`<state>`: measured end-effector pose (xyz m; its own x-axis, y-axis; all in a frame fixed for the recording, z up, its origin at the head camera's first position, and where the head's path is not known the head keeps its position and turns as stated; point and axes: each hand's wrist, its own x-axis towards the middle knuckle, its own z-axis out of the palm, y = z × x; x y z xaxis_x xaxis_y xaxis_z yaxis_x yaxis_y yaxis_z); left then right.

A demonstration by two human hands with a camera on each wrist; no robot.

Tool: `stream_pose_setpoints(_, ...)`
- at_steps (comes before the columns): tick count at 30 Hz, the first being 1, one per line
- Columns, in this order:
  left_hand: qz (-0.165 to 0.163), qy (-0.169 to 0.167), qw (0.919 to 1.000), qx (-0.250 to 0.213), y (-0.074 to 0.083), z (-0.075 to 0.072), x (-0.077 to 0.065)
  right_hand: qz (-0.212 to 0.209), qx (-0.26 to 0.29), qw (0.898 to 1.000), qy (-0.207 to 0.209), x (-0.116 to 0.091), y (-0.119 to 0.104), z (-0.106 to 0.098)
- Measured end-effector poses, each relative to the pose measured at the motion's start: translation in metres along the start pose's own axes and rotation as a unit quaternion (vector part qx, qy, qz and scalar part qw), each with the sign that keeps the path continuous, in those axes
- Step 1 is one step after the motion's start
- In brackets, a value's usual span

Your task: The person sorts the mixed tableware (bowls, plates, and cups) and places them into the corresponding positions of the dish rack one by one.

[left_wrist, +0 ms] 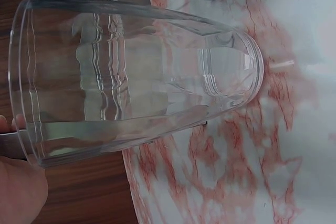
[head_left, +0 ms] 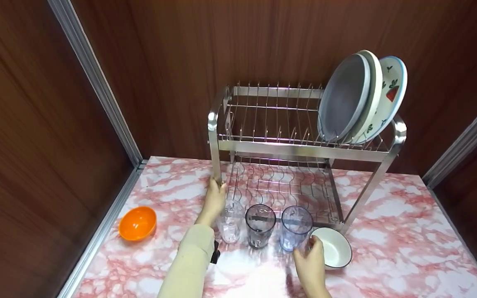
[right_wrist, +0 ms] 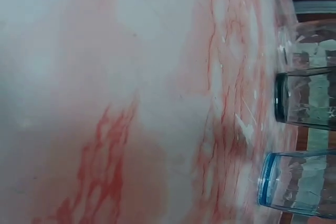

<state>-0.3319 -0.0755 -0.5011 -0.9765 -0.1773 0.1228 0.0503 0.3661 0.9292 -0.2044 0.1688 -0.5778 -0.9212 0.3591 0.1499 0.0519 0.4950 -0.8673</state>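
Observation:
My left hand (head_left: 215,200) grips the left front leg of a two-tier metal dish rack (head_left: 300,150); fingertips show behind the bar in the left wrist view. Beside that hand stands a clear glass (left_wrist: 142,77). To its right are a dark grey glass (head_left: 260,227) and a bluish glass (head_left: 296,227), upright in a row at the rack's front. My right hand (head_left: 311,265) is between the bluish glass and a white bowl (head_left: 333,248), thumb and index finger spread apart. The index fingertip is right at the bowl's dark rim; the thumb is close to the glass's base.
Three plates, one a grey plate (head_left: 344,99) and one a strawberry-patterned plate (head_left: 391,95), stand on edge at the right of the top tier. An orange bowl (head_left: 138,223) sits at the left. Wooden panels (head_left: 172,62) enclose the marbled tabletop (head_left: 396,231).

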Motion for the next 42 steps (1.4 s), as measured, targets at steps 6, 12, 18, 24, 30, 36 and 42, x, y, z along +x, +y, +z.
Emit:
stream_pose_setpoints(6, -0.007, -0.008, 0.9999, 0.004, 0.000, -0.001, 0.000, 0.001, 0.064, 0.998, -0.019, 0.010, 0.001, 0.007)
stream_pose_setpoints(12, -0.011, -0.002, 0.9999, 0.006, -0.001, -0.001, -0.001, 0.000, 0.134, 0.991, -0.026, 0.016, 0.000, 0.015)
stream_pose_setpoints(18, -0.008, -0.005, 0.9999, -0.004, -0.004, -0.002, 0.000, 0.011, 0.130, 0.991, -0.035, 0.017, 0.002, 0.024)
stream_pose_setpoints(24, 0.004, -0.003, 1.0000, 0.002, -0.005, -0.002, 0.001, 0.004, 0.081, 0.997, -0.020, 0.018, 0.013, 0.034)
stream_pose_setpoints(30, 0.001, -0.002, 1.0000, 0.005, -0.004, -0.001, 0.000, -0.022, 0.062, 0.998, -0.005, 0.020, 0.028, 0.046)
stream_pose_setpoints(36, -0.005, -0.006, 1.0000, -0.004, -0.002, -0.001, -0.001, -0.051, 0.066, 0.996, 0.011, 0.022, 0.040, 0.055)
stream_pose_setpoints(42, 0.008, -0.005, 0.9999, -0.005, -0.004, 0.000, 0.002, -0.050, 0.066, 0.996, 0.009, 0.023, 0.047, 0.058)
